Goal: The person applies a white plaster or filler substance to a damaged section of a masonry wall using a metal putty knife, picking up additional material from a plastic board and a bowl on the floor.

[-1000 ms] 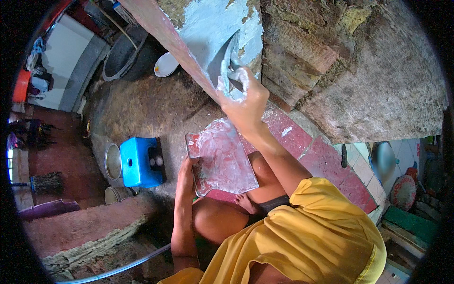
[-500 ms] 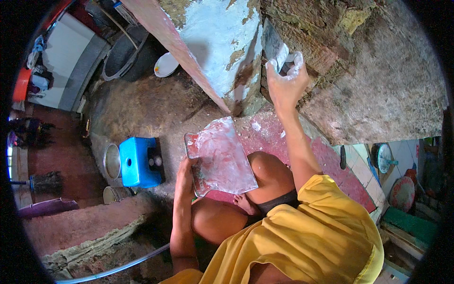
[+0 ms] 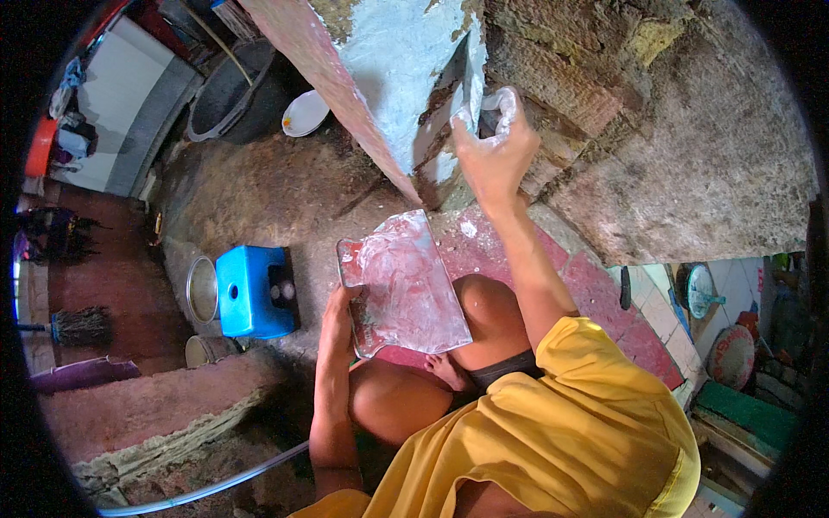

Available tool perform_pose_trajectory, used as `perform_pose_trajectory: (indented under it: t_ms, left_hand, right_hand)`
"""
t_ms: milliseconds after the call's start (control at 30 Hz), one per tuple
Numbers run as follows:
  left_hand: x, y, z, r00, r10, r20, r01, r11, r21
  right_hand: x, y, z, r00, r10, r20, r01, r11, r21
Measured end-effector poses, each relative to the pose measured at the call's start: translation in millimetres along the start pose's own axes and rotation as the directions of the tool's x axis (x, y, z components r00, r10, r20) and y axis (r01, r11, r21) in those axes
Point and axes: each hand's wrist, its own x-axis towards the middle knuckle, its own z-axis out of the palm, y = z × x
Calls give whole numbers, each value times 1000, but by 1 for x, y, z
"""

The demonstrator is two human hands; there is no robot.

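My left hand [image 3: 339,318] grips the left edge of a flat reddish board [image 3: 410,289] with notched corners, smeared with white putty. The board lies tilted above my knees. Up at the wall corner, my right hand [image 3: 501,154] pinches a thin flat putty blade [image 3: 472,85] between thumb and fingers; white putty coats those fingertips. Seen almost edge-on, the blade stands against the right side of the white-coated wall face [image 3: 380,73]. Brown bare patches show through that coating near the blade. Just right of my hand is rough, uncoated brown wall [image 3: 561,95].
A blue plastic stool [image 3: 250,293] stands on the floor at left, beside a round metal pan [image 3: 203,289]. Farther back are a large black tub [image 3: 233,99] and a white plate [image 3: 306,114]. A pale hose [image 3: 216,492] crosses the lower left.
My right hand has shifted left with the putty blade, from the rough corner onto the white-coated face, and the blade has turned edge-on. My left hand and the board have barely moved.
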Motion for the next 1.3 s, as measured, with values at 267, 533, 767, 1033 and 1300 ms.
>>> perform_pose_trajectory:
  t_ms: [267,533,767,1033,1300]
  left_hand:
    - [-1,4,-2,1000,-9,29,7,999,54]
    - [1,0,-1,999,-4,51,6,1000,-29]
    - [1,1,2,999,12,37,-12,1000,-1]
    - [8,-7,-10,998,6,58,-6,1000,-2]
    - [2,-3,-1,999,18,30,-17,999,-35]
  right_hand:
    - [-16,-10,4,995,-77,62,74,996,56]
    - [-34,-11,11,985,-138,102,138,990,10]
    - [-41,-22,4,986,-127,109,113,986,122]
    - [-23,-8,-23,1000,1,15,-1,999,54]
    - [-26,-7,7,982,-182,41,182,983,3]
